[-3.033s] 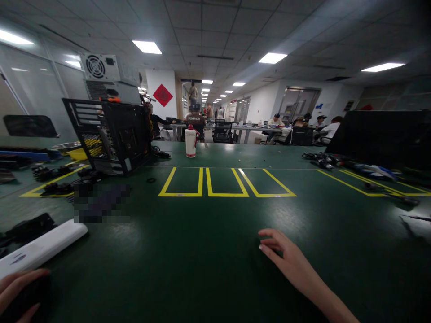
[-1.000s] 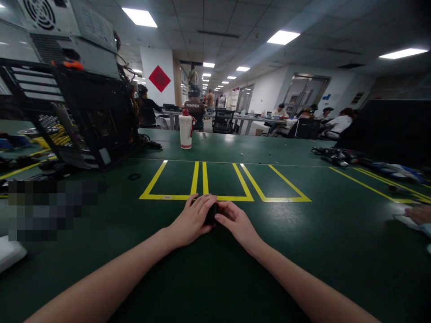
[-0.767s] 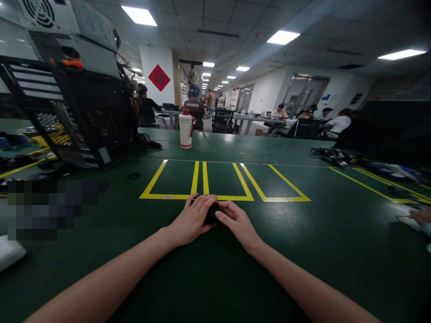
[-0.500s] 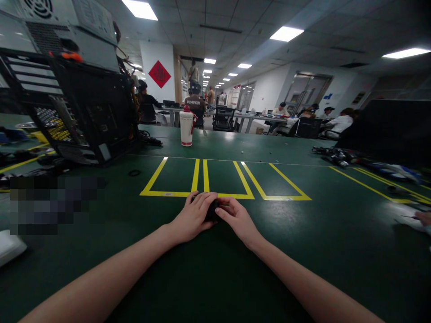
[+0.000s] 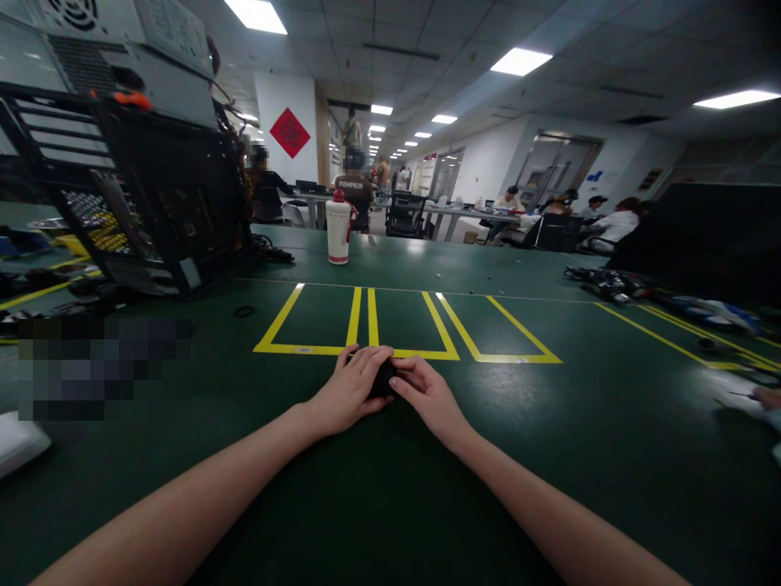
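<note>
Hands now met over one thing: my left hand was cupped round a dark object, on the counter near the middle yellow outline. My right hand was at its right side, possibly pinching; contact obscured.

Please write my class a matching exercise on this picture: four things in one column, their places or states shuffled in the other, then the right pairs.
1. White bottle
2. Black object
3. Red diamond sign
4. Black ring

A. Between the left hand and the right hand
B. Lying flat, left of the yellow tape outlines
C. Standing upright on the green table
D. Up on the white pillar

Right pairs: 1-C, 2-A, 3-D, 4-B
</note>
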`<state>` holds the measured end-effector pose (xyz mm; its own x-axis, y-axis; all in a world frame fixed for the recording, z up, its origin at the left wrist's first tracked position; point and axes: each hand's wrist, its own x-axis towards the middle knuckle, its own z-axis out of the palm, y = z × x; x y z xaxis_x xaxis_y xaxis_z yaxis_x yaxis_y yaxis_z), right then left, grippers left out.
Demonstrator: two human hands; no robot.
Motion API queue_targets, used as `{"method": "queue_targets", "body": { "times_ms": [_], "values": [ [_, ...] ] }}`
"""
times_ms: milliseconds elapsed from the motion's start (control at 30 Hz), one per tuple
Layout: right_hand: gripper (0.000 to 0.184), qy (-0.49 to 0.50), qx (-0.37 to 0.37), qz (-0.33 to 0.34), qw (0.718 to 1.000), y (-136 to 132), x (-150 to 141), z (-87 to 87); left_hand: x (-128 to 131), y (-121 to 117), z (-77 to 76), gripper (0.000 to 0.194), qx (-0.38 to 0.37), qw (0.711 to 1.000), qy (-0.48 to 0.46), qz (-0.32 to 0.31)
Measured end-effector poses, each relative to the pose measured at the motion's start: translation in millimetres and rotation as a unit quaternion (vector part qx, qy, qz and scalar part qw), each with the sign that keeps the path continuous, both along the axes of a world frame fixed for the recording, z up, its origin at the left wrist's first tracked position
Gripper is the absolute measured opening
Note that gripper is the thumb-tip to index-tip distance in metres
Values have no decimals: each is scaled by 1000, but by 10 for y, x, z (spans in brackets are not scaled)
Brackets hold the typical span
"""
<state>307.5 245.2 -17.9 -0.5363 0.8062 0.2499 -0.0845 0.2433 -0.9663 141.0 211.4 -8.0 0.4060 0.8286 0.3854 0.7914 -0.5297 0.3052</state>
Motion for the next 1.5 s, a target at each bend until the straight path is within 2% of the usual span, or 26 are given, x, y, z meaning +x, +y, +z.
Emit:
{"method": "queue_targets", "body": {
  "times_ms": [200, 433, 633, 767, 1000, 1200, 1367, 1500],
  "values": [
    [33, -31, -14, -16, 999, 56, -10, -18, 5, -2, 1, 63, 1, 1000, 6, 1],
    [36, -29, -30, 36, 998, 24, 25, -4, -13, -10, 1, 61, 0, 1000, 1, -4],
    [21, -22, -9, -8, 1000, 35, 0, -7, 0, -4, -3, 62, 6, 1000, 0, -1],
    [32, -44, -27, -9, 999, 63, 4, 1, 1, -19, 15, 61, -1, 1000, 2, -4],
    [33, -21, -27, 45, 998, 6, 25, 7, -15, -17, 6, 62, 4, 1000, 5, -2],
    [22, -3, -21, 14, 1000, 4, -19, -18, -3, 0, -10, 61, 10, 1000, 6, 2],
    [31, -45, -23, 3, 999, 13, -4, 23, 1, 0, -1, 61, 2, 1000, 3, 1],
    [31, -43, -21, 24, 999, -2, 26, 24, -7, -6, 4, 61, -2, 1000, -1, -5]
  ]
}}
